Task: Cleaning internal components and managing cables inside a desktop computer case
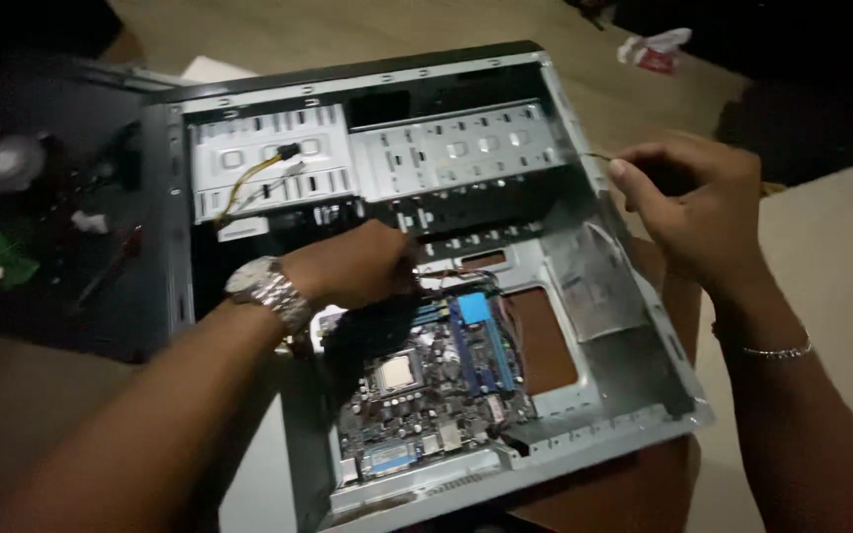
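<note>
Open PC case [634,326] lies on its side on the table [841,266], side panel off. Circuit board [436,385] sits in the lower-middle of the case, w/ a square silver chip socket [396,372] and 2 blue slots [481,341] running alongside.

Left hand [352,265], w/ a metal watch [267,289] on the wrist, reaches inside the case and rests at the board's upper edge. Its fingers are curled together over a bunch of thin wires [451,279] there; the tips are hidden, so can't tell if they actually pinch a wire. Board lies just below and right of those fingers, touching or nearly so.

Right hand [693,207], thin bracelet [767,350] on the wrist, is at the case's right wall, well apart from the board. Thumb and forefinger are pressed together on a thin yellowish wire [599,156] at the wall's top edge.

Upper part of the case holds the metal drive bays [456,148]; a yellow-and-black cable w/ a plug [273,163] lies over the left bay.
</note>
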